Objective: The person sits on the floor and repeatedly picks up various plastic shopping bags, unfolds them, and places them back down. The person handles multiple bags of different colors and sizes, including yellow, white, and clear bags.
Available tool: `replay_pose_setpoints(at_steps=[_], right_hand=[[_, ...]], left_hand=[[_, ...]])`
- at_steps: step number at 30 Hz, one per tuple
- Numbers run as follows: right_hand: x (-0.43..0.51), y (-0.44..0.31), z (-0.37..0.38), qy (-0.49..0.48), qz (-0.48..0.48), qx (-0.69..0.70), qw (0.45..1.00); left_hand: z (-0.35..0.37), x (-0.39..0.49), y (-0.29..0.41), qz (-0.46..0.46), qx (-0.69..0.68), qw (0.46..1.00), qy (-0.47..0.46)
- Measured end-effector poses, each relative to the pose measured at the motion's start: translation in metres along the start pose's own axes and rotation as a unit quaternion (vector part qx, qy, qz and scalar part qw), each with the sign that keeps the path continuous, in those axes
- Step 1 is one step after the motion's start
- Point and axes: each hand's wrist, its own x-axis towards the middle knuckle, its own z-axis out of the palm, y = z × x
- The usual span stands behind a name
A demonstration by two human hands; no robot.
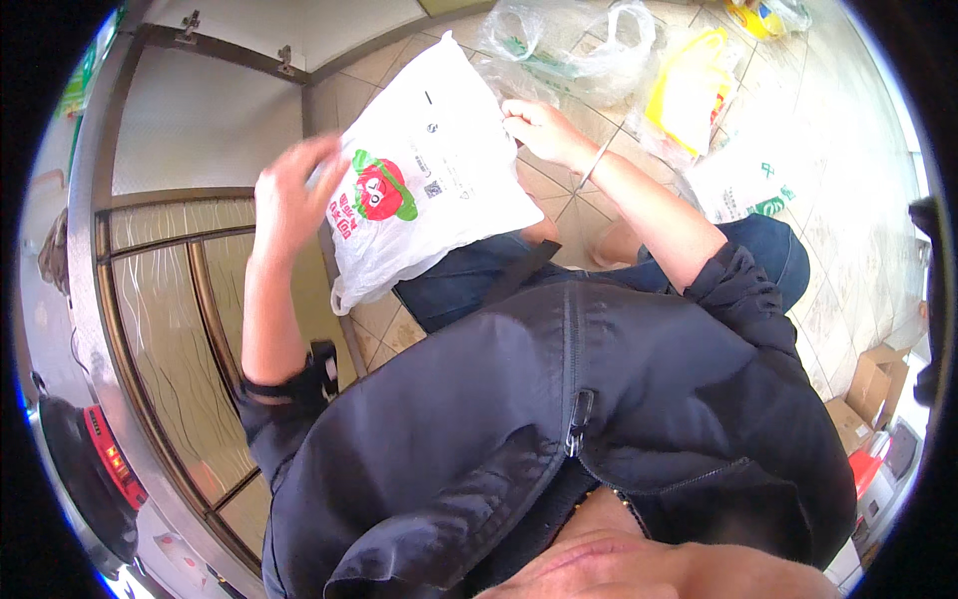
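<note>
A white plastic bag (449, 172) with a red and green cartoon print and some writing is spread out in front of my knees. My right hand (550, 131), with a bangle on the wrist, pinches the bag's right edge between thumb and fingers. At the opposite edge is my left hand (292, 198), blurred, its thumb and fingers apart. Its fingertips are by the printed side, and whether they touch the plastic I cannot tell. The bag's lower left corner hangs loose over the floor, beside my denim-covered leg (471, 273).
Clear plastic bags (576, 52), a yellow bag (688, 97) and a white bag with green print (748, 180) lie on the tiled floor (816, 292). On the left stands a cabinet with an open door (202, 112); a black pan (82, 464) is above it. Cardboard boxes (876, 385) sit at right.
</note>
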Motion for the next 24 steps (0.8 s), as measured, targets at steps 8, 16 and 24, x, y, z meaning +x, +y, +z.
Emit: replay_pose_setpoints(at_steps=[8,16,24], right_hand=[[-0.008,-0.032,-0.006,0.002,-0.042,0.006,0.999],[-0.011,-0.037,-0.01,0.05,0.07,0.136,0.987],[-0.012,-0.024,0.009,0.069,0.075,0.086,0.991]], left_hand=[[0.077,0.147,0.006,-0.045,-0.371,0.919,-0.124],[0.103,0.16,0.017,-0.08,-0.257,0.962,-0.036],[0.095,0.154,0.008,-0.094,-0.119,0.983,0.1]])
